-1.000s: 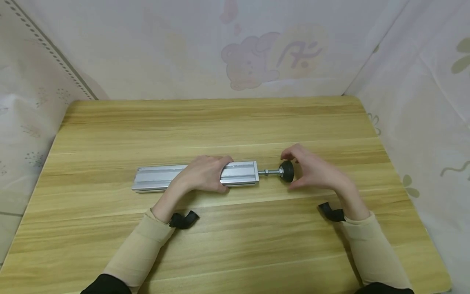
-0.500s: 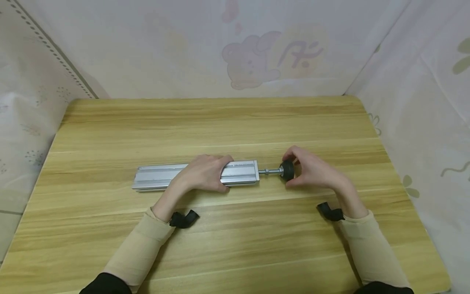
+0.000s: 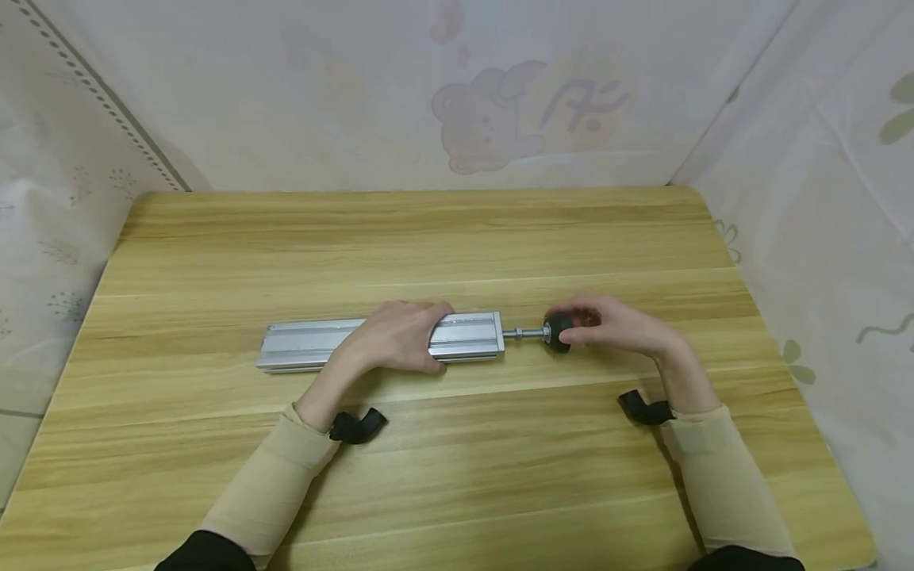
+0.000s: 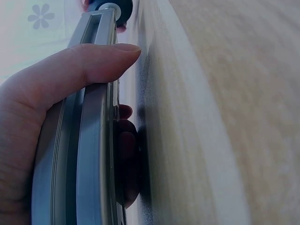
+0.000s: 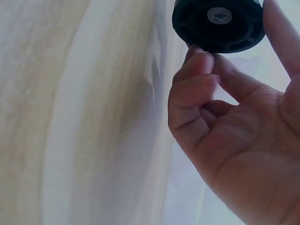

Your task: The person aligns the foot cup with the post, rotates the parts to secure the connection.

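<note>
My left hand (image 3: pixel 400 337) grips a silver aluminium profile (image 3: pixel 307 345) lying lengthwise on the table. In the left wrist view its thumb crosses the grooved face (image 4: pixel 89 154), with the other fingers behind the far edge. Out of the profile's right end sticks the threaded rod (image 3: pixel 530 334) of a levelling foot, with a nut partway along it. My right hand (image 3: pixel 617 323) pinches the foot's round black base (image 3: pixel 557 333) between thumb and fingers. The right wrist view shows the base's underside (image 5: pixel 218 28) with a cross-head screw at its centre.
The wood-grain table (image 3: pixel 457 238) has rounded corners and backs onto a pale printed cloth (image 3: pixel 300 95). More cloth hangs at both sides. Black curved pieces (image 3: pixel 359 427) stick out from the wrists over the tabletop.
My right hand has closed in on the foot's base and turned about it, its thumb moving up from the lower rim. The left hand and the profile have stayed in place.
</note>
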Action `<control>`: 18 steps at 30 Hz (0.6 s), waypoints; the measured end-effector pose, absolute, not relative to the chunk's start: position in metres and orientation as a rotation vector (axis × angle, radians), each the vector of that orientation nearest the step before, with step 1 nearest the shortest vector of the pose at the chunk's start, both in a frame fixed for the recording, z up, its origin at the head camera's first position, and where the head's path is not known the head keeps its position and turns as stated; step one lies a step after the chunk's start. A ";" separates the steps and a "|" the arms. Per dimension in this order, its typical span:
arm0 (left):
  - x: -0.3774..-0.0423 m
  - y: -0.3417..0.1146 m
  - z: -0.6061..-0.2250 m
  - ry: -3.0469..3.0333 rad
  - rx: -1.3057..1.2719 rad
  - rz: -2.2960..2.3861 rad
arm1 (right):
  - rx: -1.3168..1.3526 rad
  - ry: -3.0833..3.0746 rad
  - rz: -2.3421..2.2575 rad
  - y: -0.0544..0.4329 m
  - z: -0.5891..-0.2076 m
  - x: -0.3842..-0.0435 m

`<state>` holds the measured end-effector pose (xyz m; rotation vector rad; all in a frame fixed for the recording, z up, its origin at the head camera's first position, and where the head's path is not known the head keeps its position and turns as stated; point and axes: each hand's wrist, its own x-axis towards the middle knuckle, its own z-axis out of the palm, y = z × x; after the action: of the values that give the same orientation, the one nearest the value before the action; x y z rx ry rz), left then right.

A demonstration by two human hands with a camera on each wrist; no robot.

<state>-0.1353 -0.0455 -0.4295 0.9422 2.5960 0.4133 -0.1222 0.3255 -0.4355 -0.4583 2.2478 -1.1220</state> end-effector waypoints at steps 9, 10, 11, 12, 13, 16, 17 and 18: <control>-0.135 -0.046 -0.429 2.592 0.940 0.413 | -0.248 2.177 -1.070 0.324 -0.434 -0.123; -0.135 -0.046 -0.429 2.593 0.941 0.411 | -0.245 2.177 -1.072 0.324 -0.434 -0.122; -0.135 -0.046 -0.430 2.595 0.942 0.409 | -0.243 2.178 -1.073 0.324 -0.434 -0.122; -0.135 -0.046 -0.430 2.597 0.942 0.408 | -0.260 2.173 -1.082 0.324 -0.434 -0.123; -0.135 -0.046 -0.430 2.598 0.943 0.406 | -0.281 2.169 -1.091 0.324 -0.435 -0.123; -0.136 -0.046 -0.430 2.601 0.945 0.400 | -0.359 2.178 -1.114 0.325 -0.434 -0.122; -0.135 -0.046 -0.430 2.601 0.943 0.396 | -0.388 2.186 -1.124 0.325 -0.434 -0.122; -0.135 -0.045 -0.430 2.599 0.942 0.392 | -0.426 2.201 -1.136 0.326 -0.433 -0.121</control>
<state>-0.1355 -0.0454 -0.4302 0.9425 2.5993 0.3921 -0.1213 0.3257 -0.4333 -0.4256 2.2008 -1.1359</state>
